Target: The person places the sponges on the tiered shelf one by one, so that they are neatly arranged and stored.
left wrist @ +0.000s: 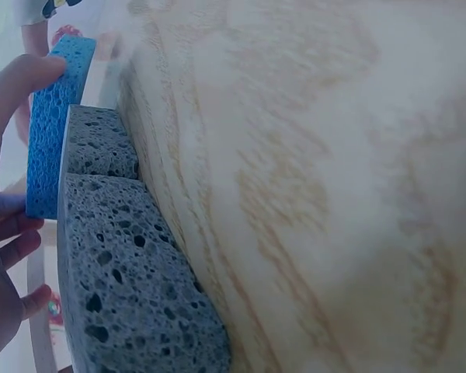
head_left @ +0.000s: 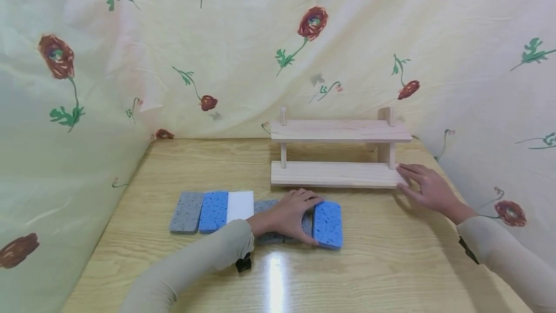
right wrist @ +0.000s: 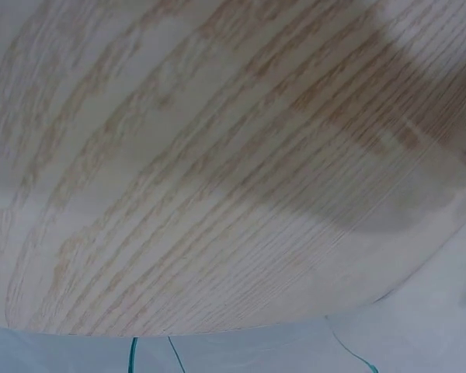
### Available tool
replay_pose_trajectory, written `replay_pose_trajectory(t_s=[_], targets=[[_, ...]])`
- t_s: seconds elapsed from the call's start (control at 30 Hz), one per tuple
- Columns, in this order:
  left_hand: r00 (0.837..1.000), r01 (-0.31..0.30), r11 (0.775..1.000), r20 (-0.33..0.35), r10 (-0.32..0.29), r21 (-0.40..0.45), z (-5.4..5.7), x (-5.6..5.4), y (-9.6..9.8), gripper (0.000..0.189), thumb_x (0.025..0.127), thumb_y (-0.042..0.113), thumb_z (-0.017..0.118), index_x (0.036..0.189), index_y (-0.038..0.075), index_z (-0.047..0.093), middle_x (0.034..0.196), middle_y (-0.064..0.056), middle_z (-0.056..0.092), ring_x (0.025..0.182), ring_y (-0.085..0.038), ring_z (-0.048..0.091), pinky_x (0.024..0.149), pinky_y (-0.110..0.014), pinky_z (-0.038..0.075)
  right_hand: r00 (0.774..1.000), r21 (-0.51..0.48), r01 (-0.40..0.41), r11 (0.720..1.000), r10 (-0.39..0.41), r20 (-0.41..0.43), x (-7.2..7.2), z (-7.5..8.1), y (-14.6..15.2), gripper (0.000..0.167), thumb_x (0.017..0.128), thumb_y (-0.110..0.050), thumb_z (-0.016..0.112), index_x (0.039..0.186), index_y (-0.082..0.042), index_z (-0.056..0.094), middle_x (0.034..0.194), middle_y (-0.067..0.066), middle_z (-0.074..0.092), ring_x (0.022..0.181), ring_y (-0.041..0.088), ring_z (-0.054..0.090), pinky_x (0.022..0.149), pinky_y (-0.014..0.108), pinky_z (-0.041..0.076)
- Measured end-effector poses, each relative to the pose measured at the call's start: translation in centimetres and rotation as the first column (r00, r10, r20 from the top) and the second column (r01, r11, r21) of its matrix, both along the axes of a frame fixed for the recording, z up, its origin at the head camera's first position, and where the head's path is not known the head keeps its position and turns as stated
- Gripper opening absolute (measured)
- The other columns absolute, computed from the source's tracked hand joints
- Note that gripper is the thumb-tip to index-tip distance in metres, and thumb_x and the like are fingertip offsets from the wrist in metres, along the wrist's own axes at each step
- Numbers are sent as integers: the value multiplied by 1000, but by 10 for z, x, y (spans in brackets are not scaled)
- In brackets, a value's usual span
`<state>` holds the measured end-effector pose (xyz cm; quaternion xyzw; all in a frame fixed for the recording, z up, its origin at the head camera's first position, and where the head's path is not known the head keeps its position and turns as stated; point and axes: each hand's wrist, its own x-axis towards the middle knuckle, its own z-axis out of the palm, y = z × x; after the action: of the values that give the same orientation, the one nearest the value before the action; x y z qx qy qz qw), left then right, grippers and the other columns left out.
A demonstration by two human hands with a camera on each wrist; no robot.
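My left hand [head_left: 291, 214] spans the blue sponge [head_left: 327, 224] at the right end of a row, thumb at its near edge and fingers at its far edge. In the left wrist view, this sponge [left wrist: 54, 132] stands out above two grey sponges [left wrist: 132, 272], gripped between thumb and fingers. The head view shows those grey sponges partly hidden under the hand. At the right end of a small wooden shelf [head_left: 334, 174], my right hand [head_left: 427, 190] rests its fingertips on the lower board, thumb by the front corner. Its wrist view shows mostly tabletop.
Left of the left hand lie a white sponge [head_left: 240, 205], another blue sponge [head_left: 214, 211] and a grey sponge [head_left: 187, 212], side by side. The two-tier shelf stands at the back right of the wooden table [head_left: 369, 274], before a flowered cloth [head_left: 243, 47].
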<state>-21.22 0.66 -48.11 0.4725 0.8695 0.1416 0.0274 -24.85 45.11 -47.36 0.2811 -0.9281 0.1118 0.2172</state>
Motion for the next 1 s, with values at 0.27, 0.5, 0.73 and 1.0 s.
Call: replay_pose_trajectory(t_s=[0.27,0.5,0.73,1.0], targets=[[999,13,999,29,-14,30,2,1,2,110,73,68,78,160,15,35,155,0,44,137,-17,43,116,-42,39,1000,7,-10,1000,10,-14,-1,-2,3,51,81,-24,80,125,2,70,126,24,68,111,45,63,88,60,47],[1000,7,997,-1,-7,81,12,0,1,109,72,65,79,158,14,36,152,-2,46,138,-18,44,116,-41,39,1000,-4,-22,1000,22,-15,0,-2,2,52,81,-22,81,125,3,70,127,24,68,112,45,62,88,61,47],[1000,-9,991,1,9,134,28,-4,-2,109,71,60,82,159,14,35,153,-1,44,138,-18,43,114,-40,40,1000,-2,-17,1000,17,-20,-2,-2,2,52,83,-24,79,126,2,70,127,24,68,111,45,62,88,60,46],[999,-50,976,4,50,214,48,-14,-8,109,69,54,85,157,10,37,152,-6,45,137,-23,44,113,-45,41,1000,-6,-7,1000,7,-8,1,-2,0,51,84,-24,79,127,3,69,128,25,67,112,45,61,88,60,46]])
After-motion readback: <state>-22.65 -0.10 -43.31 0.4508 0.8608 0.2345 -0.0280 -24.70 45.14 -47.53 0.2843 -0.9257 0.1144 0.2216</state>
